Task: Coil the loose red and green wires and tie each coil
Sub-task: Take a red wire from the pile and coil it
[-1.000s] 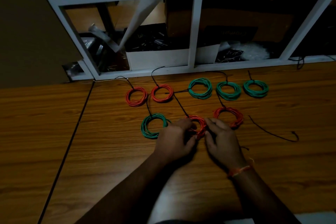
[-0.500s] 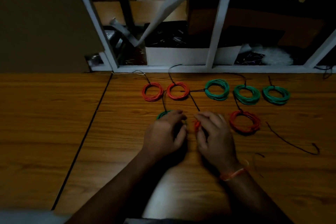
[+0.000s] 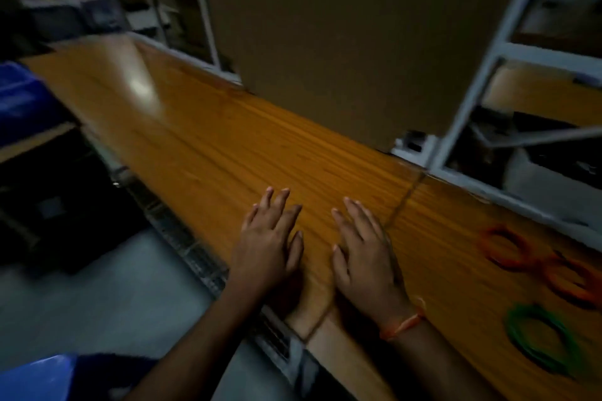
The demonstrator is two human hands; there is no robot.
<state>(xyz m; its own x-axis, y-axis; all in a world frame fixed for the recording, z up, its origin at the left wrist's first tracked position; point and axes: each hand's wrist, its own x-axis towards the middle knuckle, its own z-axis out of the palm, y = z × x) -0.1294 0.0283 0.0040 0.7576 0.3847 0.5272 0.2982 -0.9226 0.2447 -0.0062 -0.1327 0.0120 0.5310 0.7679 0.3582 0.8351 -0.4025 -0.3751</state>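
My left hand (image 3: 270, 244) and my right hand (image 3: 363, 254) lie side by side, fingers straight, flat over the wooden table (image 3: 202, 140), and neither holds anything. Far to the right, blurred, two red wire coils (image 3: 503, 249) (image 3: 573, 280) and one green wire coil (image 3: 540, 340) lie on the table, well apart from both hands. The other coils are outside the view.
A brown board (image 3: 342, 36) stands at the table's back edge beside a white shelf frame (image 3: 469, 98). The table's front edge runs diagonally, with grey floor (image 3: 97, 296) below at the left. Blue bins sit at the far left (image 3: 22, 101) and bottom left (image 3: 35, 378).
Both hands have let go of the red coil and opened flat. The view has swung sharply left and tilted, so the coils now sit at the right edge.
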